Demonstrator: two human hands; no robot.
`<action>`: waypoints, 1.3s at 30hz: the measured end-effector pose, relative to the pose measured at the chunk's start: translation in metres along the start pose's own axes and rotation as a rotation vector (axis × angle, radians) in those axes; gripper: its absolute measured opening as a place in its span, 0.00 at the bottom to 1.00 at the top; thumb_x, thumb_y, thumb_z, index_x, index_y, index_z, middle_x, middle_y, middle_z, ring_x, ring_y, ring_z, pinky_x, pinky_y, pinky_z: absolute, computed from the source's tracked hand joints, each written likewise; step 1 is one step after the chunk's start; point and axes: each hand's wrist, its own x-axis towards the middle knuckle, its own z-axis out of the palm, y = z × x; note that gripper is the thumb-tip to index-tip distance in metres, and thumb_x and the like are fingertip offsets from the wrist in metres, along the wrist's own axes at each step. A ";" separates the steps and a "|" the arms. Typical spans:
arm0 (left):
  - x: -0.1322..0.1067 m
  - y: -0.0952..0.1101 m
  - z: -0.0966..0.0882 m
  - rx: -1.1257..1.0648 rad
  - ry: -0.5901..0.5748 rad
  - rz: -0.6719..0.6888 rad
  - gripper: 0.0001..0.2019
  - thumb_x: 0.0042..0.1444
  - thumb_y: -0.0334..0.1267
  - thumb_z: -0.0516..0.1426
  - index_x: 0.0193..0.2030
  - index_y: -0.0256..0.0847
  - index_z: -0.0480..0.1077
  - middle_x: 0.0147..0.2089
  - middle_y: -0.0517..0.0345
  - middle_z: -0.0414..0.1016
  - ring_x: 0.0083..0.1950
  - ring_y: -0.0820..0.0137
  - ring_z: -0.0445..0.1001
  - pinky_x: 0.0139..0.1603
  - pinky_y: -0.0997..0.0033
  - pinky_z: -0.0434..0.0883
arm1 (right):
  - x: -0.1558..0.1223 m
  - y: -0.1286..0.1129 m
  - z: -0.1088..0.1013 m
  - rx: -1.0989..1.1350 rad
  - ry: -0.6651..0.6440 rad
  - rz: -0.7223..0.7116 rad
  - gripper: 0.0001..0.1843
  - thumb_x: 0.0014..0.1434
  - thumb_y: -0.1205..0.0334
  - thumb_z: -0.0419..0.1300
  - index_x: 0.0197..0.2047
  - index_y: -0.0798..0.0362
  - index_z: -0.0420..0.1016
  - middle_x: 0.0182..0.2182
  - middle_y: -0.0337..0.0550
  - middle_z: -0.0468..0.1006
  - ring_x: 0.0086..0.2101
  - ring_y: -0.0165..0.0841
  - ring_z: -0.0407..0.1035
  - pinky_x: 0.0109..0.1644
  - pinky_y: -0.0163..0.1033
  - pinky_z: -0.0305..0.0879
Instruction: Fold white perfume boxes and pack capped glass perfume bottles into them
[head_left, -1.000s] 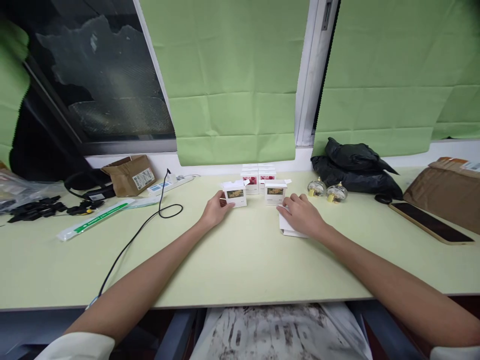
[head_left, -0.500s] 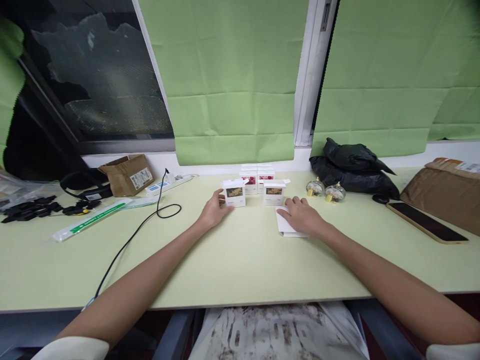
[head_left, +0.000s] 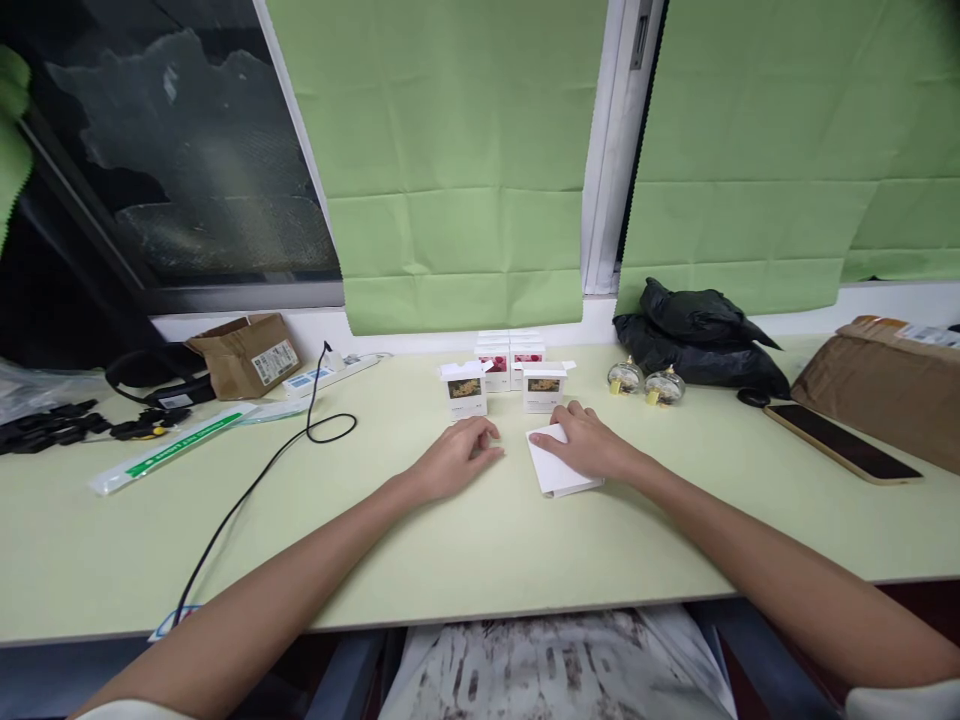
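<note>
My left hand (head_left: 457, 462) rests palm down on the pale green table (head_left: 450, 540), fingers loosely spread, holding nothing. Just beyond it stands a small white box with its flaps up (head_left: 465, 388). My right hand (head_left: 585, 445) lies flat on a folded white card (head_left: 556, 472), fingers stretched over it. A second open white box (head_left: 543, 386) stands behind that hand. Two more white boxes with red pictures (head_left: 510, 362) sit further back against the wall.
Two small glass bottles (head_left: 643, 382) and a black bag (head_left: 694, 335) are at the right, then a phone (head_left: 840, 442) and a brown parcel (head_left: 885, 385). At the left are a cardboard box (head_left: 244, 352), a power strip with black cable (head_left: 300, 440) and a long plastic packet (head_left: 169, 450).
My left hand let go of the left white box and drew back onto the table. My right hand slid the white card toward me and to the left.
</note>
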 end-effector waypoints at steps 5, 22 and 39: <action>0.000 0.005 0.003 -0.001 -0.034 0.107 0.17 0.68 0.50 0.56 0.60 0.48 0.71 0.58 0.50 0.74 0.50 0.59 0.74 0.54 0.56 0.72 | 0.004 0.005 -0.003 -0.003 0.014 0.051 0.33 0.65 0.29 0.52 0.50 0.52 0.71 0.54 0.57 0.73 0.55 0.54 0.67 0.53 0.51 0.65; 0.004 -0.008 0.001 -0.070 -0.025 0.036 0.21 0.73 0.50 0.50 0.65 0.48 0.70 0.63 0.49 0.75 0.55 0.59 0.74 0.56 0.57 0.73 | 0.054 0.047 0.014 0.762 0.333 -0.096 0.42 0.59 0.45 0.68 0.70 0.43 0.56 0.65 0.52 0.70 0.62 0.45 0.67 0.64 0.54 0.67; 0.001 0.010 0.005 -0.199 0.011 -0.098 0.32 0.63 0.57 0.62 0.67 0.42 0.63 0.56 0.49 0.76 0.35 0.70 0.72 0.37 0.67 0.71 | 0.016 -0.004 -0.009 0.822 -0.102 -0.337 0.25 0.61 0.44 0.68 0.55 0.50 0.73 0.51 0.47 0.81 0.49 0.41 0.77 0.54 0.46 0.73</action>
